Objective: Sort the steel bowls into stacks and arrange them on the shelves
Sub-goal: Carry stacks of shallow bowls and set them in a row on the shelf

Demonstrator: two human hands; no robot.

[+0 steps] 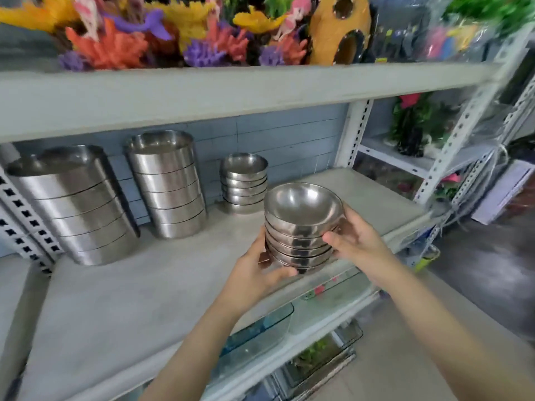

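Observation:
A stack of several small round steel bowls (302, 227) is held between both hands just above the front of the grey middle shelf (144, 285). My left hand (256, 274) grips its lower left side, thumb curled under the bottom bowl. My right hand (354, 241) grips its right side, fingers wrapped on the rims. Three more stacks stand on the shelf behind: a similar small-bowl stack (244, 183) at the back, a stack of straight-walled bowls (169, 183) to its left, and a wider straight-walled stack (75, 204) at far left.
The upper shelf (202, 91) carries colourful aquarium corals (115, 44) and a yellow pineapple ornament (340, 27). White slotted uprights (351, 134) frame the shelf. Clear tanks (257, 334) sit on the shelf below. Another rack (419, 157) with plants stands to the right.

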